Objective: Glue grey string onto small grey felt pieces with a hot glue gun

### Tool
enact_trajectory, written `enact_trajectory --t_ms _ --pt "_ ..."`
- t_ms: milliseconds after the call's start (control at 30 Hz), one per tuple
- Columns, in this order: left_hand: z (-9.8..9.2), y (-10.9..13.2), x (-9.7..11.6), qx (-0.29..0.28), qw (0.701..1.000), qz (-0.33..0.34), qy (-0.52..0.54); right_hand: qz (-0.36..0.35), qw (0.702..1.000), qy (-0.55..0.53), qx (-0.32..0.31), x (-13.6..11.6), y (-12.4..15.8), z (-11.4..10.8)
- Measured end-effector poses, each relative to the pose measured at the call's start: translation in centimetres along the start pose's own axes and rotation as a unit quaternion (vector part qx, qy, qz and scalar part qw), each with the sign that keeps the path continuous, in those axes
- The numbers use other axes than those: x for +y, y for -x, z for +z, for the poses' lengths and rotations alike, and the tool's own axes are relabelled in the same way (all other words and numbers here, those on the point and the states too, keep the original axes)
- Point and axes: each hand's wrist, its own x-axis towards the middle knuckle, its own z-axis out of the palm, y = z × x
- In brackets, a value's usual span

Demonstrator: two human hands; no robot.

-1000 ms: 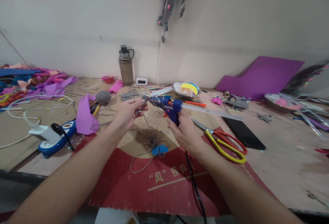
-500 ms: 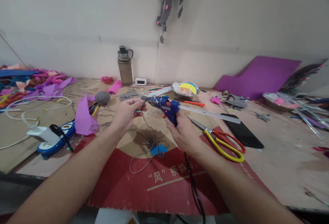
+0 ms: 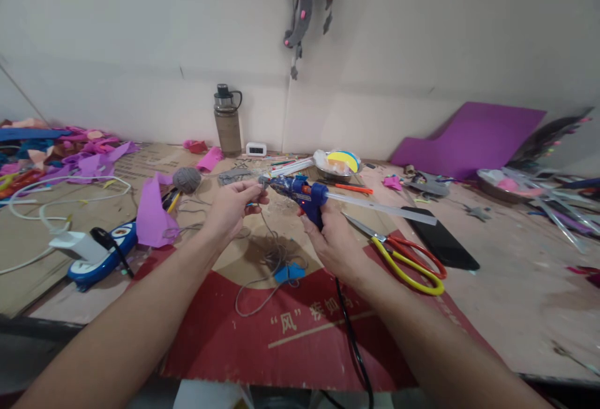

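Head view. The right hand (image 3: 335,243) is closed around the grip of a blue glue gun (image 3: 304,195) and holds it above the table, nozzle pointing toward the left hand. A black cord (image 3: 350,334) runs from under the right hand back toward the person.

The left hand (image 3: 232,206) is narrowed to a pinch. Its fingertips (image 3: 260,193) grasp a strand of grey yarn (image 3: 269,234) directly at the gun's nozzle. Whether the nozzle touches the pinched end cannot be told. The strand hangs from the pinch to a loose coil on the red cardboard sheet (image 3: 290,340), below and between both hands.

A small blue felt piece (image 3: 289,271) lies in that coil, just nearer the person than the hands.

Beyond the left hand and to its outer side sits a grey yarn ball (image 3: 186,179). A purple felt scrap (image 3: 152,209) lies near it.

On the outer side of the right hand, close by, lie the yellow-and-red scissors (image 3: 407,259). A black phone (image 3: 443,240) lies just past them. A clear ruler (image 3: 379,207) extends away from behind the gun.

Well beyond both hands, a water bottle (image 3: 227,121) stands upright against the wall.
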Motion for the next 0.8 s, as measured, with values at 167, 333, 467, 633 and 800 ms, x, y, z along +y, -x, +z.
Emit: enact_trajectory --t_ms 167,333,467,633,800 --pt "0.02 0.09 0.16 0.003 1.0 0.005 0.006 0.004 1.0 -0.003 -0.011 -0.22 -0.05 -0.04" --pt "0.03 0.11 0.14 0.001 1.0 -0.003 0.01 0.016 1.0 -0.004 -0.01 -0.38 -0.03 -0.19" --pt "0.06 0.14 0.16 0.003 1.0 0.001 0.012 0.02 1.0 -0.01 -0.018 -0.49 0.01 -0.14" --pt "0.06 0.16 0.25 0.0 1.0 -0.003 0.01 0.013 1.0 -0.002 -0.006 -0.52 -0.01 -0.08" --pt "0.08 0.18 0.2 0.002 1.0 -0.004 0.008 0.023 1.0 -0.008 -0.018 -0.72 -0.05 -0.23"
